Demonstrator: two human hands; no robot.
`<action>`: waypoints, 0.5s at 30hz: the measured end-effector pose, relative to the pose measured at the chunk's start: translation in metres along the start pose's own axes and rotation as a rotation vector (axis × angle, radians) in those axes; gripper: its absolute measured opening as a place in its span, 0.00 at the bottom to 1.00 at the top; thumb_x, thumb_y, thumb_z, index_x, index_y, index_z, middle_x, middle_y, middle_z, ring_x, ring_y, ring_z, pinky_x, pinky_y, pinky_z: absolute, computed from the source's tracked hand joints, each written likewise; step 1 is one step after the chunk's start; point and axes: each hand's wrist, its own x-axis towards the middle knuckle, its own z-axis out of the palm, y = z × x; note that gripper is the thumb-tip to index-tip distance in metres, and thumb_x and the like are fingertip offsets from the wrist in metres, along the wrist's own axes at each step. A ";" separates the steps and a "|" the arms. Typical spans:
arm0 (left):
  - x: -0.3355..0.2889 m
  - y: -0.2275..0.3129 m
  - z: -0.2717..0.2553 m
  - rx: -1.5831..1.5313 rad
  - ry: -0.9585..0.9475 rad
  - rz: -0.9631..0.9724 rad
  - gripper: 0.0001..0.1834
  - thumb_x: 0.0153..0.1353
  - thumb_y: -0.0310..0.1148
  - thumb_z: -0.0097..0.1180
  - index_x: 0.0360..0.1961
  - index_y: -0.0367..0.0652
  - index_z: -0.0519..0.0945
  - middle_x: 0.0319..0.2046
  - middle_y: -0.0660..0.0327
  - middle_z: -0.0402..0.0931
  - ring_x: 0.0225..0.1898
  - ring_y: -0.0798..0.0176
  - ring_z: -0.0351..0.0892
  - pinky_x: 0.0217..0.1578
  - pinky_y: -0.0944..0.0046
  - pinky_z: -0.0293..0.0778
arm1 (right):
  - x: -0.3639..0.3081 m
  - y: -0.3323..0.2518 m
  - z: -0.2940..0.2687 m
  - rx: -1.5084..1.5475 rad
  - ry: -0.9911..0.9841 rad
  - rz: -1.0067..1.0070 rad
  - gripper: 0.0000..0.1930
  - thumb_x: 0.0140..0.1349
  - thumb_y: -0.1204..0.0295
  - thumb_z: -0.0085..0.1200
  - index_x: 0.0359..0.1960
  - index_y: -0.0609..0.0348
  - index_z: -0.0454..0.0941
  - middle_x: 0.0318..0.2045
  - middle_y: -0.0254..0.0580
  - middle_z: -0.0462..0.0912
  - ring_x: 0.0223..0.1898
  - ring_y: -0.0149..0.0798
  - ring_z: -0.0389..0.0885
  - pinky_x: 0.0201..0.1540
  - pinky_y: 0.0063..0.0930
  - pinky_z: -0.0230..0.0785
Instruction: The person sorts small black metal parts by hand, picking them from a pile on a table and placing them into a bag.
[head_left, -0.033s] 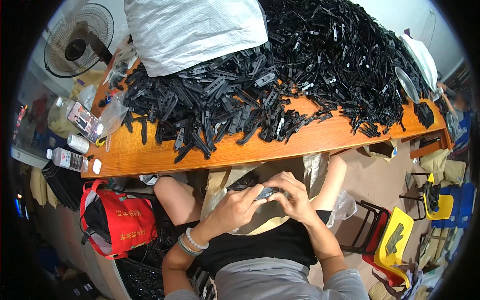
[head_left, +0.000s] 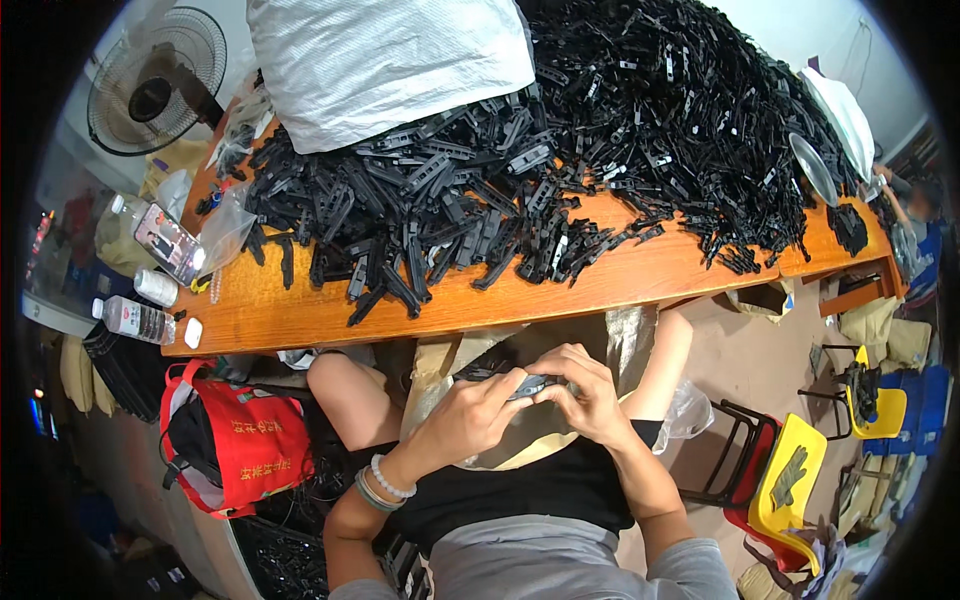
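My left hand (head_left: 473,412) and my right hand (head_left: 582,392) meet above my lap. Both are closed on a small black plastic part (head_left: 530,386), its ends covered by my fingers. Below them an open beige sack (head_left: 436,362) stands between my knees, with dark pieces partly visible inside. Across the table in front lies a loose pile of black plastic parts (head_left: 400,200), long and slotted. A larger heap of thinner black parts (head_left: 670,110) rises at the back right.
A white woven sack (head_left: 390,65) rests on the pile on the wooden table (head_left: 260,320). At the left are a phone (head_left: 168,243), a bottle (head_left: 135,319) and a fan (head_left: 150,98). A red bag (head_left: 262,440) sits by my left knee; yellow chairs (head_left: 800,470) stand at the right.
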 end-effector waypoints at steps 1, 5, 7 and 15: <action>0.000 -0.001 0.000 -0.002 -0.002 0.001 0.20 0.53 0.23 0.60 0.47 0.29 0.72 0.32 0.44 0.77 0.30 0.45 0.80 0.29 0.57 0.75 | 0.001 -0.001 0.002 0.005 0.037 -0.007 0.15 0.48 0.78 0.62 0.39 0.64 0.77 0.31 0.46 0.80 0.35 0.46 0.78 0.41 0.33 0.66; 0.003 -0.003 0.002 -0.046 0.047 -0.005 0.19 0.53 0.24 0.60 0.47 0.31 0.73 0.32 0.46 0.78 0.30 0.46 0.80 0.28 0.58 0.74 | -0.001 0.003 0.001 -0.048 0.073 -0.020 0.13 0.48 0.78 0.62 0.37 0.64 0.78 0.29 0.45 0.80 0.32 0.45 0.78 0.38 0.31 0.67; 0.004 -0.004 0.004 -0.069 0.071 -0.010 0.19 0.53 0.25 0.61 0.47 0.33 0.74 0.32 0.47 0.78 0.30 0.47 0.80 0.29 0.58 0.74 | 0.000 0.003 0.000 -0.006 0.052 0.011 0.13 0.48 0.77 0.62 0.38 0.64 0.78 0.30 0.46 0.80 0.33 0.45 0.78 0.39 0.32 0.67; 0.011 -0.022 -0.028 -0.192 -0.220 -0.203 0.13 0.53 0.29 0.63 0.38 0.34 0.78 0.29 0.49 0.78 0.29 0.46 0.78 0.30 0.61 0.73 | 0.013 0.010 -0.013 0.008 -0.231 0.129 0.12 0.51 0.73 0.62 0.37 0.64 0.78 0.29 0.46 0.78 0.34 0.47 0.76 0.37 0.35 0.69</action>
